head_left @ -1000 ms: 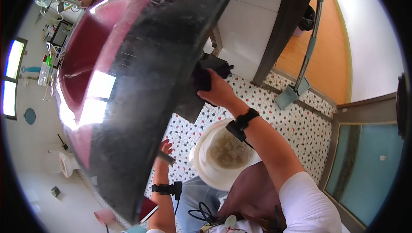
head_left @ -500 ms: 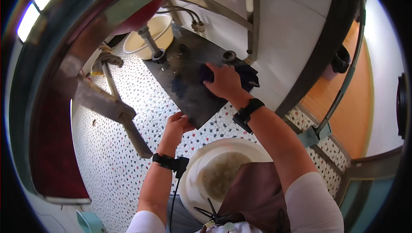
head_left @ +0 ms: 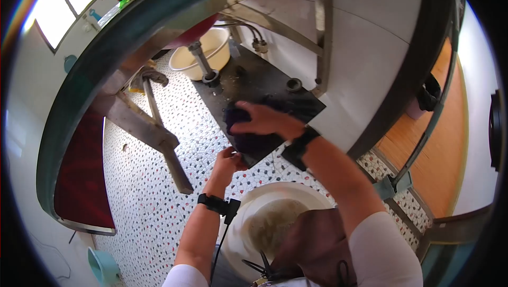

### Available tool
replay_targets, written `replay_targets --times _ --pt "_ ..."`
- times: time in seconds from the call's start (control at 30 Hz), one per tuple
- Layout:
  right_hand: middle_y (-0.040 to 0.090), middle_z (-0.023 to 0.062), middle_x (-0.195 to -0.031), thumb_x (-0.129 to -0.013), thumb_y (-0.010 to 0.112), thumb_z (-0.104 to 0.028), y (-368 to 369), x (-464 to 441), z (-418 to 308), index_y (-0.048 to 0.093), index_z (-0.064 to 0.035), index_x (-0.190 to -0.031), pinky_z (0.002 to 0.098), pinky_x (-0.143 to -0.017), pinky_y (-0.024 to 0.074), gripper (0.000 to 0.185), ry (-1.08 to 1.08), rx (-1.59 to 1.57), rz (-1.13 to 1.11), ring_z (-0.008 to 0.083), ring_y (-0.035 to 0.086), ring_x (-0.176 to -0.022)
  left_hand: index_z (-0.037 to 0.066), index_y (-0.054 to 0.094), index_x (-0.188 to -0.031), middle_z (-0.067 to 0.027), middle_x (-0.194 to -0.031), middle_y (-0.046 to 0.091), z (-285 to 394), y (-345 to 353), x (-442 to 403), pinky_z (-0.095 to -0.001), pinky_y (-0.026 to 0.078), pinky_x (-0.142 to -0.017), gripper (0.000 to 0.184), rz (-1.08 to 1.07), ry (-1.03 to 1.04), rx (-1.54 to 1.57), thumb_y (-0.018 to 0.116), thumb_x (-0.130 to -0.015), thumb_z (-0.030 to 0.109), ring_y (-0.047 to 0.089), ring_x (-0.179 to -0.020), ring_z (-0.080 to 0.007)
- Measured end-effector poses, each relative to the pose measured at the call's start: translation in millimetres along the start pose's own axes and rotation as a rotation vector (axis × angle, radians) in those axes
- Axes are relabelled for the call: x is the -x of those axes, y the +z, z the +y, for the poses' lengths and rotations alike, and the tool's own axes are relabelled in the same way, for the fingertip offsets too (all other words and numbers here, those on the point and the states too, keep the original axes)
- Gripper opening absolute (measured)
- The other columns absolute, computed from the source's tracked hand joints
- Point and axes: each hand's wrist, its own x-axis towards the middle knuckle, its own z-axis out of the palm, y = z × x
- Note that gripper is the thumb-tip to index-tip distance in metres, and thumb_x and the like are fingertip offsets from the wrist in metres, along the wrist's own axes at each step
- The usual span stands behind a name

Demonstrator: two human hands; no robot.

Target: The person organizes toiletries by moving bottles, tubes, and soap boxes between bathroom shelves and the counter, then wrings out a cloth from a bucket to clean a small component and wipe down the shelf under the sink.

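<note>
My right hand (head_left: 264,119) is on a dark purplish cloth (head_left: 253,144), its fingers bent over it and slightly blurred. The cloth lies on a black flat board (head_left: 264,73) under the sink. At the board's near corner, my left hand (head_left: 230,161) has its fingers curled around the edge. Just in front of me stands a whitish tub (head_left: 248,193) with cloudy brownish water (head_left: 269,224) in it. Part of the tub is hidden behind a brown apron (head_left: 312,239).
A drain pipe (head_left: 201,60) hangs down to the board, near a cream basin (head_left: 182,65). On the board's far side sits a black ring (head_left: 293,84). Wooden legs (head_left: 172,162) stand on the left over pebbled flooring. A teal bucket (head_left: 103,266) is at lower left.
My right hand has swept leftward and nearer across the board, carrying the cloth with it. My left hand stays at the corner. The view has shifted, showing more of the window side.
</note>
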Motion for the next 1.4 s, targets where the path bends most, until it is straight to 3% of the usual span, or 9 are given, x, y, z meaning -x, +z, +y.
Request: replay_targets --times 0.07,0.13,0.27,0.53,0.7,0.87,1.13,1.23,1.4 --pt "0.06 0.0251 -0.111 -0.072 0.07 -0.042 -62.1 -1.7 -28.3 0.047 -0.0075 -0.128 0.0397 -0.087 0.0491 0.069 0.535 -0.326 -0.214 0.0356 0.061 -0.099 -0.008 0.051 -0.116 -0.0153 -0.092 0.065 -5.3 -7.4 -6.7 -0.0336 0.056 -0.063 0.029 -0.034 0.011 -0.093 0.048 -0.089 0.002 0.066 -0.07 -0.0232" --pt "0.059 0.0237 -0.114 -0.073 0.071 -0.043 -84.8 -12.9 13.1 0.047 -0.0085 -0.129 0.0412 -0.088 0.0486 0.07 0.384 0.316 0.15 0.0385 0.058 -0.104 -0.009 0.051 -0.115 -0.0155 -0.09 0.065 -2.2 -3.7 -6.3 -0.0337 0.056 -0.062 0.029 0.007 -0.001 -0.118 0.048 -0.089 0.001 0.066 -0.068 -0.0233" --pt "0.058 0.0185 -0.113 -0.073 0.072 -0.034 -95.5 -22.3 68.0 0.054 -0.0103 -0.118 0.0429 -0.087 0.0484 0.054 0.372 0.878 0.168 0.0316 0.057 -0.107 -0.009 0.051 -0.116 -0.016 -0.088 0.065 -4.2 -0.3 -5.8 -0.0344 0.056 -0.059 0.03 0.051 0.006 -0.108 0.049 -0.087 -0.002 0.066 -0.064 -0.0235" --pt "0.063 0.0148 -0.106 -0.071 0.062 -0.017 -66.5 -67.0 74.6 0.066 -0.0047 -0.094 0.0435 -0.078 0.0511 0.026 0.285 0.917 0.13 0.0348 0.064 -0.084 -0.01 0.054 -0.112 -0.0117 -0.076 0.064 -2.2 7.4 -2.3 -0.0282 0.049 -0.05 0.027 0.096 -0.014 -0.188 0.051 -0.088 0.002 0.062 -0.054 -0.0173" --pt "0.052 0.0179 -0.116 -0.068 0.063 -0.015 -31.5 -132.4 48.6 0.036 -0.0071 -0.137 0.0416 -0.094 0.0446 0.074 0.143 0.643 0.174 0.0366 0.052 -0.109 -0.008 0.052 -0.116 -0.0129 -0.078 0.064 -9.1 3.4 -8.6 -0.0297 0.052 -0.053 0.028 0.112 0.008 -0.237 0.05 -0.089 0.001 0.063 -0.058 -0.0178" --pt "0.046 0.0132 -0.132 -0.075 0.059 -0.018 12.9 -160.8 45.6 0.031 -0.0107 -0.143 0.0412 -0.105 0.0344 0.074 0.368 0.55 0.019 0.0309 0.043 -0.122 -0.006 0.052 -0.115 -0.011 -0.086 0.063 -6.1 3.7 -5.6 -0.0313 0.056 -0.058 0.026 0.108 -0.048 -0.196 0.051 -0.09 0.001 0.064 -0.066 -0.0176" --pt "0.068 0.0032 -0.096 -0.075 0.06 -0.012 13.4 -140.8 38.9 0.071 -0.0197 -0.096 0.0378 -0.084 0.0486 0.025 0.132 0.969 -0.147 0.0239 0.056 -0.106 -0.007 0.053 -0.111 -0.0129 -0.088 0.063 5.4 7.7 -2.0 -0.0332 0.057 -0.059 0.024 0.079 -0.043 -0.203 0.052 -0.088 -0.001 0.064 -0.066 -0.0191" --pt "0.068 0.0031 -0.091 -0.07 0.062 -0.01 -12.7 -117.4 44.9 0.07 -0.0216 -0.097 0.0379 -0.08 0.0496 0.031 -0.137 0.713 -0.186 0.0242 0.059 -0.099 -0.005 0.052 -0.111 -0.0114 -0.081 0.063 -3.9 1.2 -7.3 -0.0304 0.056 -0.054 0.024 0.069 -0.053 -0.116 0.052 -0.09 0.005 0.064 -0.06 -0.0183" --pt "0.068 0.0046 -0.095 -0.066 0.061 -0.007 -59.5 -60.8 18.9 0.068 -0.0208 -0.104 0.0362 -0.082 0.0494 0.041 -0.238 0.939 -0.276 0.026 0.06 -0.097 -0.005 0.052 -0.111 -0.0113 -0.085 0.065 -6.6 -4.3 -9.0 -0.0273 0.052 -0.05 0.025 0.043 -0.019 -0.175 0.05 -0.088 0.004 0.065 -0.061 -0.0176"
